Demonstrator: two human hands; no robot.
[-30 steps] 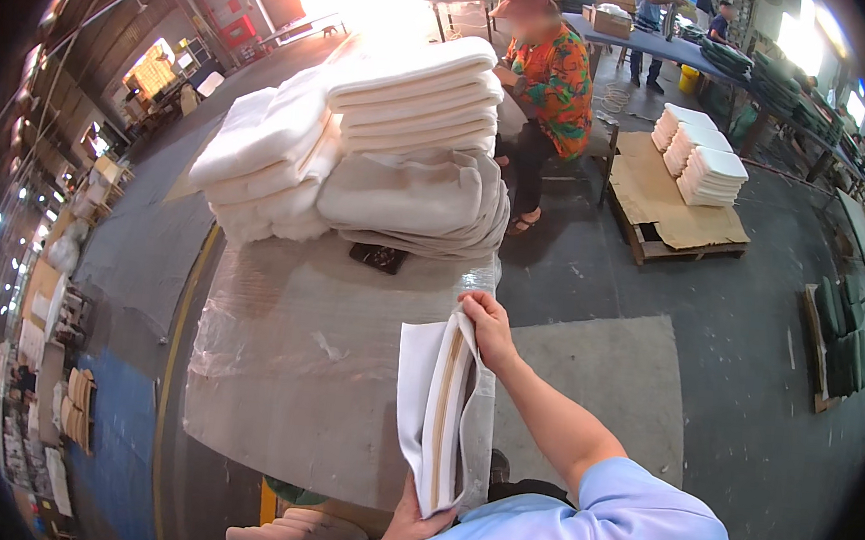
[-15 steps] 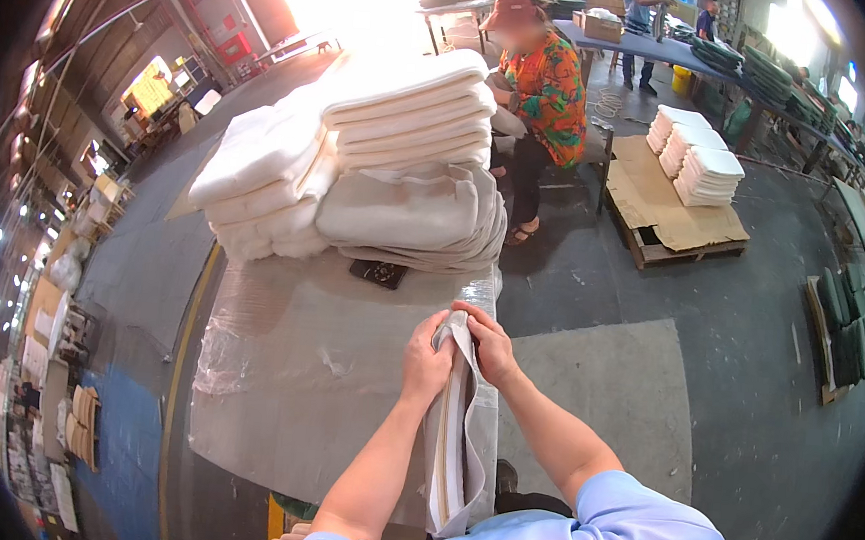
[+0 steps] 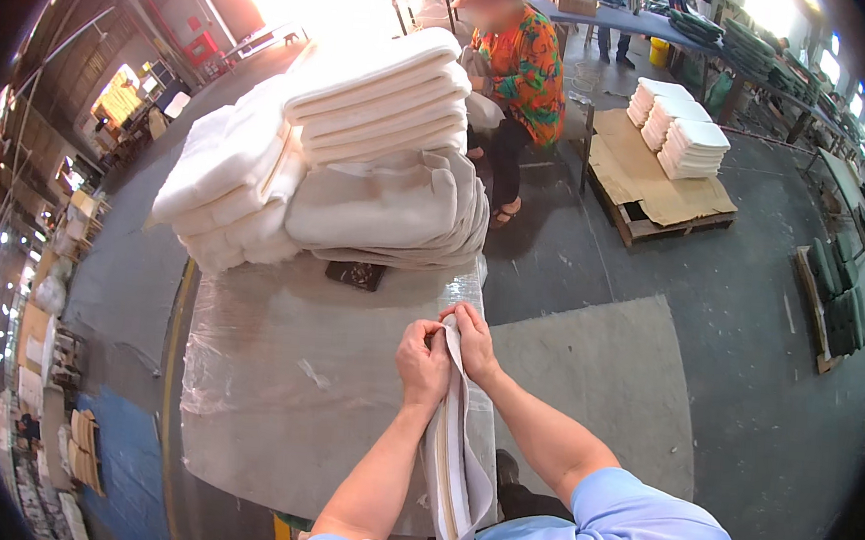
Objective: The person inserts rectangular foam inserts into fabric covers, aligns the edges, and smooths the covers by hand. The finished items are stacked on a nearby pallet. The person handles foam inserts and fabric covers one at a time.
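A long light-grey fabric cover (image 3: 468, 473) hangs from my hands toward my body, a pale zipper strip running down its length. My left hand (image 3: 423, 370) is closed on the cover's far end, fingers curled. Pressed close beside it, my right hand (image 3: 472, 348) grips the same end from the right side. The fingers hide the gripped tip. Both hands are above the right edge of a plastic-wrapped table (image 3: 264, 389). Beyond them lies a pile of folded grey covers (image 3: 377, 206), with a small dark flat item (image 3: 355, 276) at its near edge.
Folded white padding (image 3: 379, 96) is stacked behind the grey pile, with more white padding (image 3: 224, 170) at its left. A person in a patterned shirt (image 3: 531, 76) sits past the table. At right, white stacks (image 3: 692, 143) rest on a cardboard-topped pallet (image 3: 648, 200).
My hands have drawn closer together at the cover's far end, and its upper part looks narrower. The background has shifted slightly leftward in view.
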